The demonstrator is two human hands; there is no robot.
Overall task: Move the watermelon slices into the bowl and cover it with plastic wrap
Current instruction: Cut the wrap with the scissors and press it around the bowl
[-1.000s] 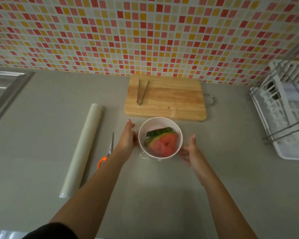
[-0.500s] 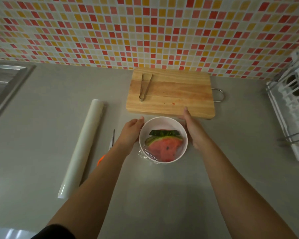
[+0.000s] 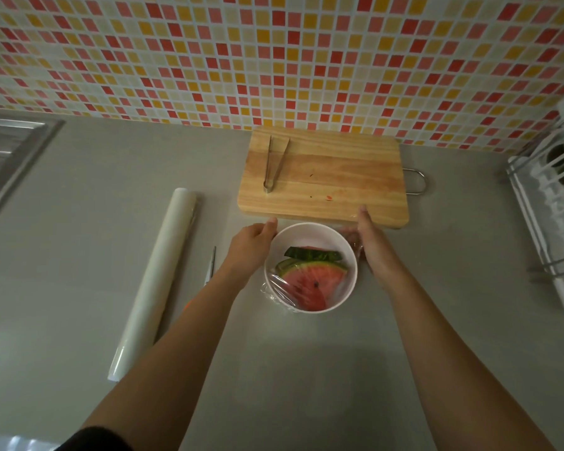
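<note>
A white bowl [image 3: 310,235] stands on the grey counter just in front of the cutting board. Watermelon slices [image 3: 313,281] lie inside it, red flesh and green rind showing through clear plastic wrap [image 3: 275,292] stretched over the rim and bunched at the near left edge. My left hand [image 3: 248,245] rests flat against the bowl's left side, fingers straight. My right hand [image 3: 370,239] presses the wrap against the bowl's far right side, fingers straight and reaching the board's front edge.
A wooden cutting board [image 3: 339,177] with metal tongs [image 3: 274,164] lies behind the bowl. The plastic wrap roll [image 3: 157,281] and scissors [image 3: 210,265] lie left of it. A sink [image 3: 4,154] is far left, a white dish rack [image 3: 554,209] far right.
My right hand moved from the bowl's near right side round to its far right side by the board. My left hand slid slightly farther along the left side. The wrap now clings more closely.
</note>
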